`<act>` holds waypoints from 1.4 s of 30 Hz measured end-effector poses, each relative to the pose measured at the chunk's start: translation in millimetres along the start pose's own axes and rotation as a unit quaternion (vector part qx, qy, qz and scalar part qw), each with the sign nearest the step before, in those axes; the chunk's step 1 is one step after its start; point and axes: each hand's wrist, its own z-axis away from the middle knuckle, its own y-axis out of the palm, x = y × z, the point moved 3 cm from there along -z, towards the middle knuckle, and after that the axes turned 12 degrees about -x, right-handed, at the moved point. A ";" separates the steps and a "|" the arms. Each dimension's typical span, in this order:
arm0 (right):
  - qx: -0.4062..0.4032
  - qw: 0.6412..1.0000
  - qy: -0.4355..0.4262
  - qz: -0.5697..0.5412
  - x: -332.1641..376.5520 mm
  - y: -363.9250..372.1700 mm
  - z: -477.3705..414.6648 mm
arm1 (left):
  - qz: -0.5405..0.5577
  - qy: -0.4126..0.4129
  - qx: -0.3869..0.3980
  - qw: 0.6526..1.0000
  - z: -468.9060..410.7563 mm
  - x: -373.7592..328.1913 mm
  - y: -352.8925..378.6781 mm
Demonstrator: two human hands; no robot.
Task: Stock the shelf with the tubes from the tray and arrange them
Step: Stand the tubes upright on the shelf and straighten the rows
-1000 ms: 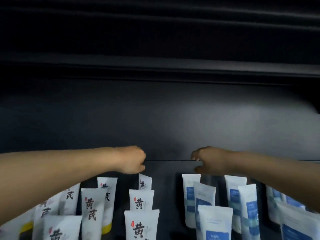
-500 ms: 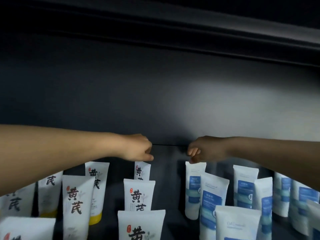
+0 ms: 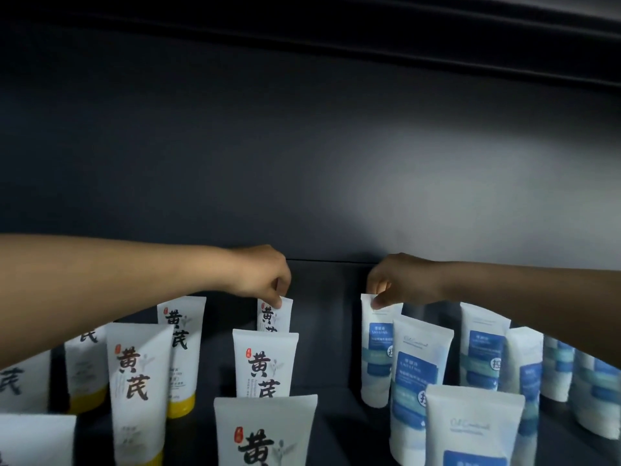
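Observation:
Both arms reach deep into a dark shelf [image 3: 322, 331]. My left hand [image 3: 262, 274] pinches the top edge of the rearmost white tube with black characters [image 3: 274, 316], which stands upright behind two like tubes. At the same depth my right hand [image 3: 396, 280] pinches the top of the rearmost white-and-blue tube [image 3: 376, 348], also upright. The tray is out of view.
Several white tubes with black characters and yellow caps [image 3: 181, 354] stand in rows on the left. Several white-and-blue tubes [image 3: 480, 351] fill the right side. A bare dark lane runs between the two groups. The shelf's back wall [image 3: 319, 179] rises just behind my hands.
The view has tilted down, showing more of the tube rows. Both hands, curled above the rear tubes before, have lowered a little and now pinch the tube tops.

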 end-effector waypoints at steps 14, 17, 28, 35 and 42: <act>-0.015 0.999 0.028 -0.041 -4.4 0.3 -1.9 | 0.101 -0.087 -0.052 0.990 7.1 4.3 5.2; -0.015 0.999 0.026 -0.028 -3.2 0.9 -3.5 | 0.105 -0.091 -0.061 0.988 7.2 4.4 5.5; -0.020 1.000 0.015 -0.014 0.3 3.1 -1.7 | 0.079 -0.092 -0.053 0.991 5.7 0.9 6.6; -0.012 1.000 0.007 0.012 4.8 -4.1 0.7 | 0.051 -0.084 -0.047 0.994 6.6 -2.9 1.6; 0.013 0.996 0.005 0.083 22.0 -34.8 10.5 | -0.004 -0.125 -0.065 0.990 17.1 -9.0 -37.1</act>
